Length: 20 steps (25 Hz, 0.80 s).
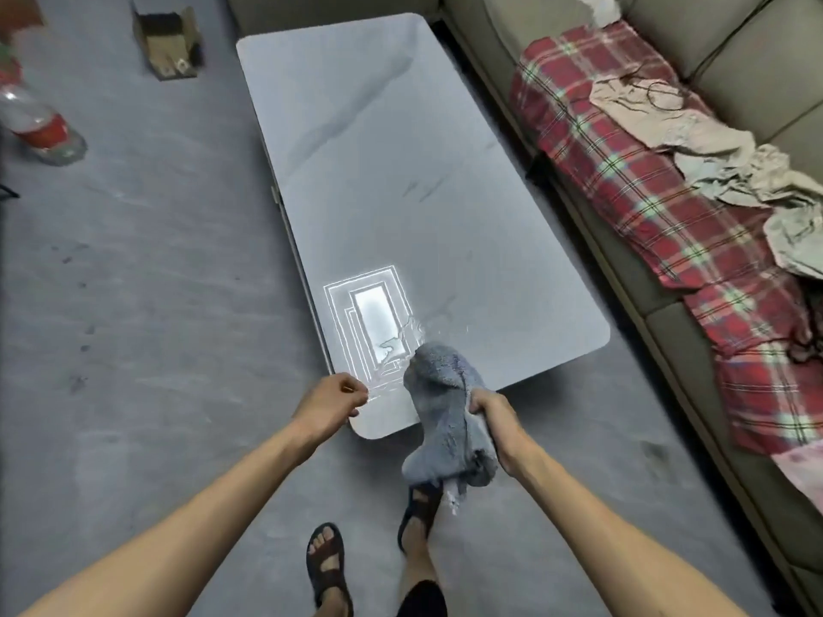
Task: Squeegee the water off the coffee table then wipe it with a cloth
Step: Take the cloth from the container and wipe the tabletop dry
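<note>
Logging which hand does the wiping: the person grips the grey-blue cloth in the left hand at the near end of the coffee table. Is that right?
Not quite: the head view shows the right hand gripping the grey-blue cloth at the near end of the coffee table. The left hand is at the table's near corner, with no cloth in it.

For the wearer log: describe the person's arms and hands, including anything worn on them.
The left arm and right arm are bare to the frame's edge, no sleeves showing. The left hand and right hand wear no gloves; no watch, bracelet or ring is visible.
</note>
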Available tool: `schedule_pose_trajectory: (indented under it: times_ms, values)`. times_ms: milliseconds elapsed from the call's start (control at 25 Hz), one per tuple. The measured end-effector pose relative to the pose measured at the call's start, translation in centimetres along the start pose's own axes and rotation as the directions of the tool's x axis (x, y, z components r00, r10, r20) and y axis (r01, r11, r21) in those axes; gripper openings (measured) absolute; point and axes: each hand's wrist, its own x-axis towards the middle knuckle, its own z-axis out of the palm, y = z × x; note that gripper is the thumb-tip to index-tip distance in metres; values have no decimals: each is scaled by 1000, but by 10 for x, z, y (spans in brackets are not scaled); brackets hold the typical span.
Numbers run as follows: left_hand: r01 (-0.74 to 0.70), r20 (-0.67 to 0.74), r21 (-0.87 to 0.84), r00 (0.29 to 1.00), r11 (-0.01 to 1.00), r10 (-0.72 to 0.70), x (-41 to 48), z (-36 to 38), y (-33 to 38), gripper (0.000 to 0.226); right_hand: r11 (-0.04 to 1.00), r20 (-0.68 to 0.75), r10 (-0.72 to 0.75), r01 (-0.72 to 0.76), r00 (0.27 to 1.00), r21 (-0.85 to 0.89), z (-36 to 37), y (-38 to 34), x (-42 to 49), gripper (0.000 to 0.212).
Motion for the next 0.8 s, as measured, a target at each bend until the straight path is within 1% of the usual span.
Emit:
schedule_pose_trajectory:
  times_ms: [80,120,200,240,280,360,440,520,560,600,640,680,720,760,800]
  values:
    - [43,-78,34,996,998,-40,42,14,-4,6,993,-123,-78,66,989,-99,-31,-17,56,15]
    - [69,-120,67,991,995,-60,65,21,-4,9,979,-186,-139,106,973,-173,-51,-28,89,9]
    - [106,-181,141,980,984,-79,113,38,-3,20,907,-252,-311,207,916,-367,-93,-53,150,22]
    - [119,-209,176,975,977,-81,138,45,-3,25,840,-253,-383,221,888,-495,-111,-62,180,27]
    - [125,-241,212,968,969,-72,163,52,-2,29,762,-246,-433,207,867,-613,-124,-69,212,28]
    - [124,-309,282,951,951,-32,210,63,-6,35,635,-195,-469,176,861,-752,-135,-72,269,27]
    - [109,-360,347,933,932,25,249,71,-18,44,482,-93,-470,168,878,-860,-136,-54,319,32]
    - [128,-407,410,912,903,56,281,74,-33,52,312,35,-497,217,867,-925,-134,-31,366,42]
    - [149,-436,443,898,884,67,292,73,-42,54,305,73,-512,261,856,-916,-131,-21,384,48]
    - [168,-460,473,884,865,80,299,72,-51,55,356,74,-521,296,850,-886,-126,-14,396,57]
    - [183,-478,482,875,857,82,302,70,-59,55,439,35,-521,304,853,-845,-120,-10,404,71]
    - [194,-487,467,871,863,67,304,69,-67,55,506,-17,-505,281,863,-815,-113,-7,414,87]
    - [193,-484,439,874,878,50,305,69,-73,55,532,-65,-491,240,869,-812,-108,-5,420,100]
    - [184,-472,409,881,894,34,304,70,-77,55,532,-100,-480,198,872,-823,-105,-2,424,105]
    - [180,-466,373,885,910,16,305,71,-80,55,532,-127,-483,175,866,-829,-100,0,426,104]
